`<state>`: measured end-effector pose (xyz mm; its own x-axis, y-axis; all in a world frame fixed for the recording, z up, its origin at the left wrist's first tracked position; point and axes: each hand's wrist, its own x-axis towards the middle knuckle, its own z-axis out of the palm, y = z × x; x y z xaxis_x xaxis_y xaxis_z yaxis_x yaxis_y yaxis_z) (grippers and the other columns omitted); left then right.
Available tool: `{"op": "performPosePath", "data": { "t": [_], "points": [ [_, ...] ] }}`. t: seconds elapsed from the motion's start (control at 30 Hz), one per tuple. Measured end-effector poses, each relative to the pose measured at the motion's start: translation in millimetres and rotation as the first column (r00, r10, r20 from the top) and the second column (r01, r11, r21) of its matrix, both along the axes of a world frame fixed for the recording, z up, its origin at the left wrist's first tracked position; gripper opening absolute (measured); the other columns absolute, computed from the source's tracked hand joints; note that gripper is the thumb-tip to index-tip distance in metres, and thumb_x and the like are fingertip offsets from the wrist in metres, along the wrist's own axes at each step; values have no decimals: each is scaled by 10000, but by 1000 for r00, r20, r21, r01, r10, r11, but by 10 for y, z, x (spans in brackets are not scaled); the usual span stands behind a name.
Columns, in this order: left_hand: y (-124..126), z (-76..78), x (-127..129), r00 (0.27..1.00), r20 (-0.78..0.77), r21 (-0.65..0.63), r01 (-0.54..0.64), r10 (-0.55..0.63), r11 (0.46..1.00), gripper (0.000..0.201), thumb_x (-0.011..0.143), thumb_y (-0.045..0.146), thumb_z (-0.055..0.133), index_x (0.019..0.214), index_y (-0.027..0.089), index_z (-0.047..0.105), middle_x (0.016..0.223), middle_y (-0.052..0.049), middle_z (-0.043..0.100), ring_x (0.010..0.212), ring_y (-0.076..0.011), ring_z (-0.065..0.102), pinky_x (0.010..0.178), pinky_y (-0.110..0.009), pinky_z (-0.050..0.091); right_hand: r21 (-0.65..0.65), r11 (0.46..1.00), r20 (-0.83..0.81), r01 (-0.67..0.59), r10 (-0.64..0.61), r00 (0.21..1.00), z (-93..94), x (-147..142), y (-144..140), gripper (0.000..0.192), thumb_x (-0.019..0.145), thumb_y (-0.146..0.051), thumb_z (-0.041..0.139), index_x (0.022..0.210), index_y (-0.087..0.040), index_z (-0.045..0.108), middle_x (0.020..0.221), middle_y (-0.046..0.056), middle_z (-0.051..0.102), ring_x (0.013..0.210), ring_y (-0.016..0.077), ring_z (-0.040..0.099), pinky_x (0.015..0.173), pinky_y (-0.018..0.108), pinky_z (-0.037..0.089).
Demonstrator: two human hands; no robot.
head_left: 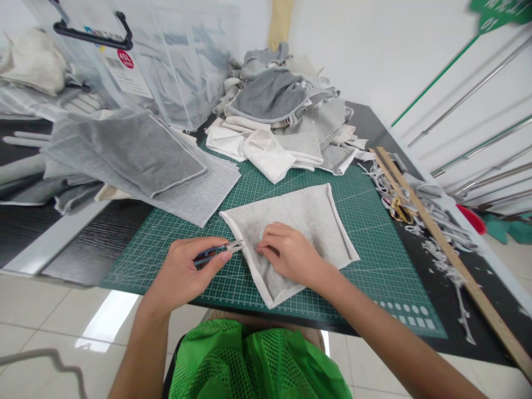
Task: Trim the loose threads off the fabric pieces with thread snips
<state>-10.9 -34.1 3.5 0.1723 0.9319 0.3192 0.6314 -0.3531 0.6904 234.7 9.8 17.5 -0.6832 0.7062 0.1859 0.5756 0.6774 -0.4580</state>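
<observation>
A light grey cloth piece (307, 216) with pale hemmed edges lies on the green cutting mat (386, 260). My left hand (187, 271) is closed around blue-handled thread snips (211, 253), whose metal blades meet the cloth's left hem. Over the cloth, just right of the blades, is my right hand (291, 252). Its thumb and fingers are pinched together close to the surface. Whatever sits between those fingertips, if anything, is too small to make out.
Grey cloths (137, 149) are stacked at left, with a heap of grey and white cloths (270, 94) behind. A clear plastic bin (178, 66) stands back left. Along the right lie a wooden ruler (453, 260), gold-handled scissors (399, 210) and scraps (440, 260). The table's front edge is near my body.
</observation>
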Motion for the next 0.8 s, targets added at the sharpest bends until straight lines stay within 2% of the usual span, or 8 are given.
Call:
{"op": "performPosePath", "data": {
  "t": [0.1,0.2,0.37,0.47,0.6,0.63,0.73,0.8],
  "points": [
    [0,-10,-3,1000,6,2,-11,11,1000,201,897,389,680,970,228,776,933,-28,811,793,-188,770,713,-288,615,37,998,-110,42,-38,993,108,79,3,193,969,-162,563,834,-148,699,836,65,678,842,196,612,785,340,488],
    [-1,-35,-11,1000,11,6,-17,17,1000,216,894,397,681,989,226,773,947,-33,811,798,-191,770,723,-297,620,59,966,-328,252,-220,919,381,323,67,145,947,-169,596,825,-184,673,815,34,699,789,168,628,745,312,490],
    [3,-69,-23,1000,4,10,-8,8,1000,225,895,415,682,988,229,767,955,-38,811,801,-196,769,705,-292,615,280,715,-293,641,-572,766,815,1172,167,102,914,-270,657,853,-214,717,813,33,734,694,162,640,686,312,481],
    [8,-81,-26,1000,-2,22,-12,12,1000,227,895,432,680,988,243,765,955,-30,811,810,-201,773,701,-292,616,416,560,-185,717,-720,669,868,1828,87,99,880,-322,703,878,-240,759,774,66,754,669,178,673,646,326,466],
    [13,-102,-29,1000,-10,28,-6,7,1000,230,894,441,683,999,253,763,960,-19,811,809,-194,775,706,-286,614,488,559,-64,670,-743,666,678,2594,-145,202,875,-476,680,772,-315,743,653,73,715,579,232,652,541,375,405],
    [13,-108,-30,1000,-11,28,-6,6,1000,228,891,441,687,1000,256,763,962,-16,811,806,-191,774,703,-283,613,470,629,43,619,-717,696,599,2734,-203,221,887,-516,655,788,-339,746,645,72,709,559,242,648,523,383,405],
    [10,-122,-33,1000,-19,28,-9,10,1000,221,883,435,697,1002,261,764,971,-14,811,801,-189,773,690,-278,610,465,690,180,554,-687,704,378,2976,-333,266,917,-525,567,799,-371,748,675,88,716,526,294,627,494,435,419],
    [10,-125,-34,1000,-29,34,-10,11,999,225,884,440,697,1001,260,764,961,-15,812,793,-187,772,668,-270,605,501,651,226,570,-735,640,307,2988,-367,230,900,-515,587,841,-374,759,704,96,724,533,323,629,482,458,432]
  ]
}}
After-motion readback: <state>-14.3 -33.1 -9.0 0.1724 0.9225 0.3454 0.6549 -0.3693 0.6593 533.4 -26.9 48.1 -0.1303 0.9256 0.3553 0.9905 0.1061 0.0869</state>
